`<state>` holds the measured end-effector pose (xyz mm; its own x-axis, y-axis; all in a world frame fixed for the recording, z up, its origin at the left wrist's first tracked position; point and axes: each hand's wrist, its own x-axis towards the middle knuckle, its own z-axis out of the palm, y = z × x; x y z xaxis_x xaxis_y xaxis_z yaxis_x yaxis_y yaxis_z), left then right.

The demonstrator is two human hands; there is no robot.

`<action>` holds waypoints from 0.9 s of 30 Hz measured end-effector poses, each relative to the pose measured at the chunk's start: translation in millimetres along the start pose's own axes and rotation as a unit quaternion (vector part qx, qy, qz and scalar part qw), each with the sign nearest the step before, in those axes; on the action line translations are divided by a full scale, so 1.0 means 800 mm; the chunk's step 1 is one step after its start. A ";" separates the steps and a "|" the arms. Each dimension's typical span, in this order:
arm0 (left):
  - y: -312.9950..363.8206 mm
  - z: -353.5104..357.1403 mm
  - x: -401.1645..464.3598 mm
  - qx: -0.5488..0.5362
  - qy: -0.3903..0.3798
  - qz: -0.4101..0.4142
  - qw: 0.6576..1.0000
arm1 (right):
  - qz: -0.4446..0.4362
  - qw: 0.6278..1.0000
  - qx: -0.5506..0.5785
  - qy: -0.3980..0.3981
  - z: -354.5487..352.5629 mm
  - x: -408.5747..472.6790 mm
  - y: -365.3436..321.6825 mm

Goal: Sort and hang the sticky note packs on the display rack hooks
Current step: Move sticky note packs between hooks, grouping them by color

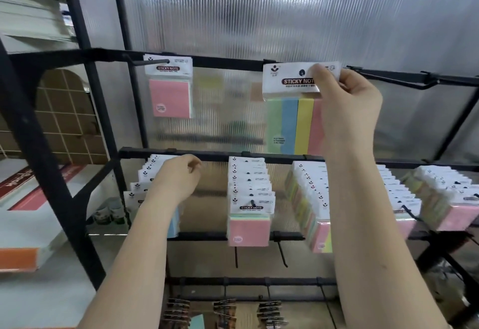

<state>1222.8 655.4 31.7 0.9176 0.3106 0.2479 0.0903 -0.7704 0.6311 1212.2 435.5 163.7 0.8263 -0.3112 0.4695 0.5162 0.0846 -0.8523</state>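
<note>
My right hand [347, 95] pinches the white header card of a striped sticky note pack [293, 123] with green, blue, yellow and pink bands, held up at the top bar of the black display rack [228, 62]. A pink sticky note pack [169, 97] hangs on the top bar's left hook. My left hand [178, 175] reaches to the middle bar and touches the leftmost row of hung packs [141, 181], its fingers loosely curled. Further rows of packs [248, 199] fill the middle bar's hooks.
An empty long hook [394, 77] sticks out at the top right. More rows of packs [445, 199] hang at the right. Bare hooks [282, 253] and dark clips [225, 308] sit lower down. Boxes [23, 199] lie on the left shelving; a translucent ribbed panel backs the rack.
</note>
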 end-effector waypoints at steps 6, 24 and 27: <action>-0.006 -0.001 0.003 0.007 0.000 0.003 1.000 | 0.008 1.000 -0.003 -0.021 0.001 0.004 0.010; 0.002 0.003 -0.001 0.028 -0.011 0.033 0.999 | 0.130 0.985 0.108 -0.028 0.073 0.108 0.091; 0.002 0.004 -0.003 0.027 -0.010 0.038 0.999 | 0.120 0.988 0.100 -0.002 0.081 0.112 0.092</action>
<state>1222.0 651.4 29.5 0.9300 0.2399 0.2785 0.0406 -0.8200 0.5709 1339.4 475.2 157.8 0.9311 -0.2557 0.2603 0.3389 0.3418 -0.8765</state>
